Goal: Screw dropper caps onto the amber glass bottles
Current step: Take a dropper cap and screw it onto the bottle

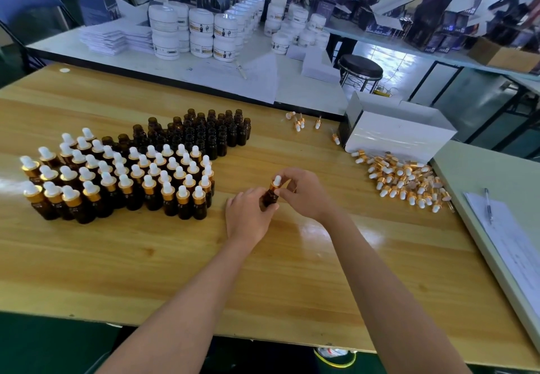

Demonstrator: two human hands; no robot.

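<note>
Wooden worktop [175,256], glossy, long grain. Behind it is a packing room crowded with dark cartons, and a second white table [146,61] carrying stacked white jars [201,31]. A black stool [361,68] stands past the far right corner.

Progress: well past half, by the look of it. Capped bottles [117,178] stand in a tight block toward the left edge, white bulbs and gold collars up. Open bottles [204,131] are packed just behind them toward the far edge — a smaller group than the capped one, so perhaps a third remains. Loose dropper caps [406,179] lie heaped near the right edge, just beside a white box [394,137]. A few stray caps [299,122] lie near the far edge. Supply looks ample for what is left.

In hand: one amber bottle [270,198] at the middle of the worktop, slightly tilted; whether its base rests on the wood cannot be told. The left hand [248,216] grips the body, fingers curled round the glass. The right hand [304,192] pinches the gold collar of the dropper cap [276,182] seated on the neck. Likely mid-tightening — whether the thread is fully home cannot be seen.

Beyond the right edge is a pale surface with printed sheets [514,245] and a pen [488,204] lying on them.
</note>
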